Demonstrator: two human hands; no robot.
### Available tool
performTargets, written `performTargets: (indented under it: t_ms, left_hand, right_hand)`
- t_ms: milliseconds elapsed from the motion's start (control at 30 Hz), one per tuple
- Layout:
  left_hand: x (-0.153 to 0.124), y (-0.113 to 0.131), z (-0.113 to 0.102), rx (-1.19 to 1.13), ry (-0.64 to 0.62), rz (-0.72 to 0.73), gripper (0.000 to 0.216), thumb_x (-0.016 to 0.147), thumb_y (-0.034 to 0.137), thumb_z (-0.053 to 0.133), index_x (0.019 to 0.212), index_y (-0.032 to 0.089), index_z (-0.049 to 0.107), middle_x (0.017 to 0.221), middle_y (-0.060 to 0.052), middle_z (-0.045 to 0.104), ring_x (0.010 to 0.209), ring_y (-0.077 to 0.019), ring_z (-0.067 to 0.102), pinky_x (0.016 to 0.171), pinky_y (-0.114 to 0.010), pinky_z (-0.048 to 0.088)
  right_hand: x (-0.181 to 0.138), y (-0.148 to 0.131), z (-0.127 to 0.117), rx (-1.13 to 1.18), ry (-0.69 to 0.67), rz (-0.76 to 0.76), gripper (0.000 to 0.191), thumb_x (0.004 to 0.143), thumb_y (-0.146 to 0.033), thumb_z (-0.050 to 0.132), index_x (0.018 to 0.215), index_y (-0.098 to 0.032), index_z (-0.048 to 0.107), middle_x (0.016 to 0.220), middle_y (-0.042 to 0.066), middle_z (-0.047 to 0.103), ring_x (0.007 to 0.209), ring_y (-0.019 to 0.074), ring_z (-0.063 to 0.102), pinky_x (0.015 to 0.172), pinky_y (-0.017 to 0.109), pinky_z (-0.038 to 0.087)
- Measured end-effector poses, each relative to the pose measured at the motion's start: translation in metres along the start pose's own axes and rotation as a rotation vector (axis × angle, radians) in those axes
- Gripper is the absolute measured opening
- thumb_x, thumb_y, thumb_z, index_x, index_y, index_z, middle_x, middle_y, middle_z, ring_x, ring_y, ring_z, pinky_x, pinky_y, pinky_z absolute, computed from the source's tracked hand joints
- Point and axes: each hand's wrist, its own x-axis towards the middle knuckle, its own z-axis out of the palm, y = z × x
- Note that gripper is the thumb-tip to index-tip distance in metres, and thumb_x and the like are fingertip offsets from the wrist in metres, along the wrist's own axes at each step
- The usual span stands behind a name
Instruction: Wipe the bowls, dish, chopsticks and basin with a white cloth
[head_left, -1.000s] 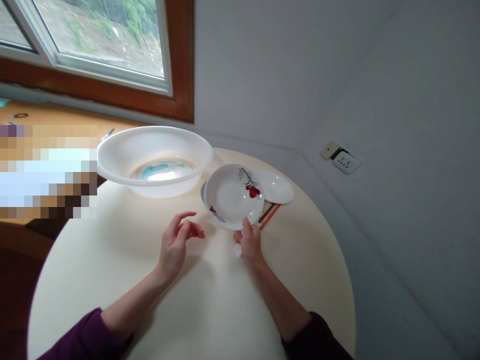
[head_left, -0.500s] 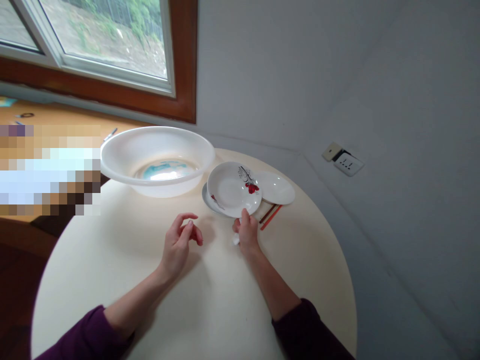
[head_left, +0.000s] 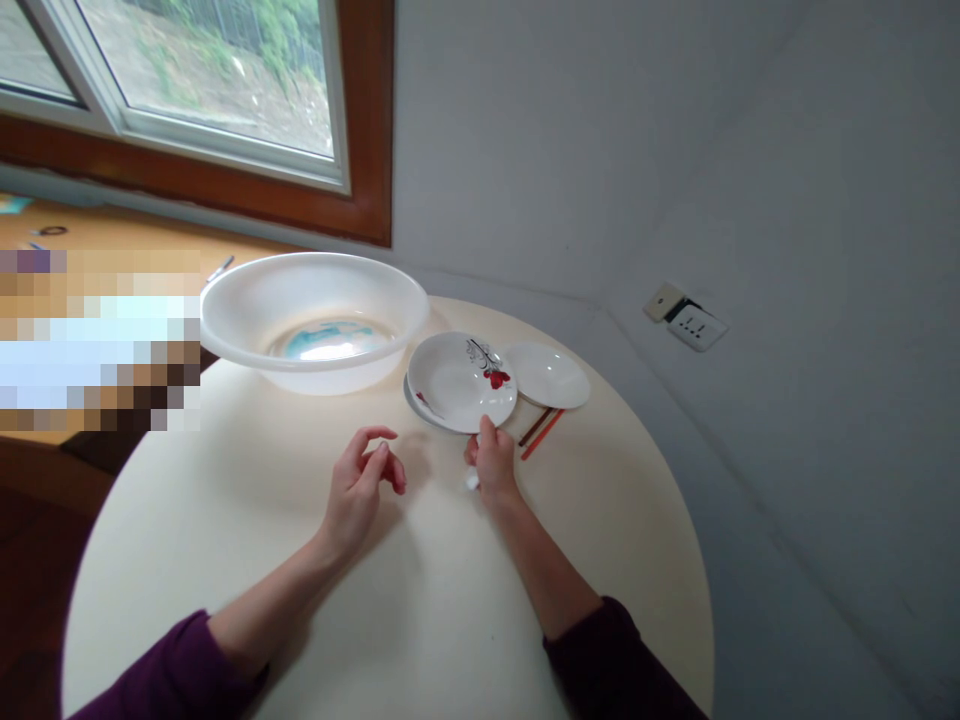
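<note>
My right hand (head_left: 491, 462) pinches the near rim of a white plate with a red flower print (head_left: 459, 381). The plate lies nearly flat on top of another plate (head_left: 411, 396), of which only a grey edge shows at the left. A small white wad sticks out under the same hand. My left hand (head_left: 362, 483) hovers over the round cream table (head_left: 420, 590), left of the plates. Its fingers are loosely curled and apart, and nothing is in them.
A big white plastic basin (head_left: 313, 318) with a little bluish water stands behind the plates. A plain white plate (head_left: 546, 375) lies to the right, with red and brown chopsticks (head_left: 540, 430) beside it. Grey walls with a socket (head_left: 688, 322) close the right side.
The flowered plate was tilted up towards me one second ago. My right hand has lowered it onto the plate beneath. My left hand has hardly moved.
</note>
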Motion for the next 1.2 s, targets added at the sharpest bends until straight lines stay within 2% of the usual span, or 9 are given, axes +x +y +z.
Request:
performTargets:
  t_ms: [333, 833, 1200]
  left_hand:
    - [0.0001, -0.0018, -0.0012, 0.009, -0.017, 0.003, 0.021, 0.08, 0.037, 0.046, 0.091, 0.018, 0.047, 0.046, 0.005, 0.052, 0.046, -0.0121, 0.048, 0.051, -0.026, 0.04]
    - [0.0009, -0.0038, -0.0018, 0.003, -0.031, 0.008, 0.021, 0.081, 0.036, 0.045, 0.092, 0.017, 0.046, 0.046, 0.006, 0.052, 0.045, -0.0117, 0.047, 0.05, -0.025, 0.04]
    - [0.0007, -0.0054, -0.0023, 0.009, -0.061, -0.009, 0.022, 0.082, 0.038, 0.045, 0.092, 0.018, 0.045, 0.045, 0.006, 0.052, 0.045, -0.0116, 0.047, 0.051, -0.025, 0.04]
  right_hand:
    - [-0.0033, -0.0081, 0.0025, 0.058, -0.005, 0.056, 0.035, 0.07, -0.045, 0.053, 0.051, -0.021, 0.036, 0.036, -0.011, 0.027, 0.033, 0.0043, 0.022, 0.034, 0.02, 0.017]
    - [-0.0028, -0.0057, 0.002, 0.009, -0.033, 0.041, 0.037, 0.07, -0.049, 0.052, 0.051, -0.018, 0.045, 0.033, -0.01, 0.028, 0.031, 0.0047, 0.024, 0.034, 0.021, 0.016]
    - [-0.0043, -0.0043, 0.0017, -0.016, -0.043, 0.011, 0.04, 0.072, -0.052, 0.051, 0.05, -0.018, 0.045, 0.032, -0.01, 0.03, 0.031, 0.0047, 0.025, 0.034, 0.021, 0.016]
